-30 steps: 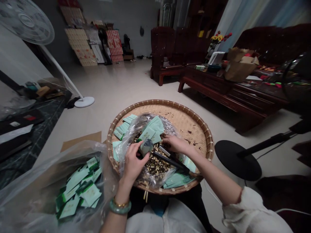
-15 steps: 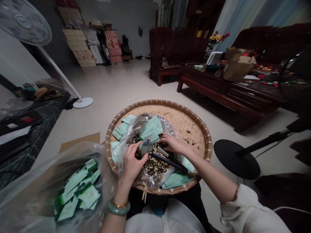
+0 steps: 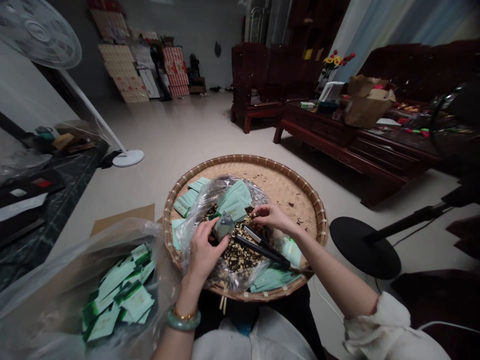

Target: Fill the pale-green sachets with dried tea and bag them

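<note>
- Small grey-green sachet (image 3: 224,226) is held in the left hand (image 3: 204,255), long axis tilted, top corner pointing up and right toward the right hand (image 3: 272,217).
- Left hand is curled, with the sachet gripped between fingers and thumb.
- Right hand sits just right of it, thumb and forefinger pinched over loose tea leaves (image 3: 236,255); anything pinched is too small to make out.
- Long black tong-like tool (image 3: 262,251) lies just below the right hand, pointing lower right, over a clear plastic bag (image 3: 195,235).
- Bamboo tray (image 3: 318,215) sits under both hands; a plastic bag (image 3: 165,270) of green sachets (image 3: 120,295) lies left of the left hand.
- Part of the sachet is hidden by the fingers.
</note>
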